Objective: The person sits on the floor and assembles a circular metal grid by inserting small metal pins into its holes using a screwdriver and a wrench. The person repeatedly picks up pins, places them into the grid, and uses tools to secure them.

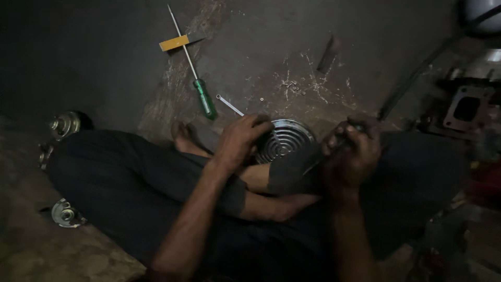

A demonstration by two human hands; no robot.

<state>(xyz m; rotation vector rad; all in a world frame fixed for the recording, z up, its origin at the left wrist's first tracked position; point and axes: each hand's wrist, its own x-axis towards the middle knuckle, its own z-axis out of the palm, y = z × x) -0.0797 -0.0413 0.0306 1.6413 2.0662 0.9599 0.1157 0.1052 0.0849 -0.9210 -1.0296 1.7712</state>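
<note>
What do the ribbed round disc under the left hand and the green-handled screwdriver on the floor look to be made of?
Ribbed round disc: likely bare metal, since its concentric ridges glint silvery. Green-handled screwdriver: handle looks like glossy plastic, shaft like thin bright steel. The left hand rests on the disc's edge.

The left hand [241, 140] covered the near-left edge of the ribbed disc [284, 139], and the knee hid the disc's lower part. Right of the disc, the right hand [350, 151] was motion-blurred; what it clutched could not be made out. Just beyond the disc, small nuts [293, 86] were too tiny to count. Far right of the disc, the machine part [466, 108] sank into darkness, and a pale object [482, 14] was cut off by the top-right corner.
</note>
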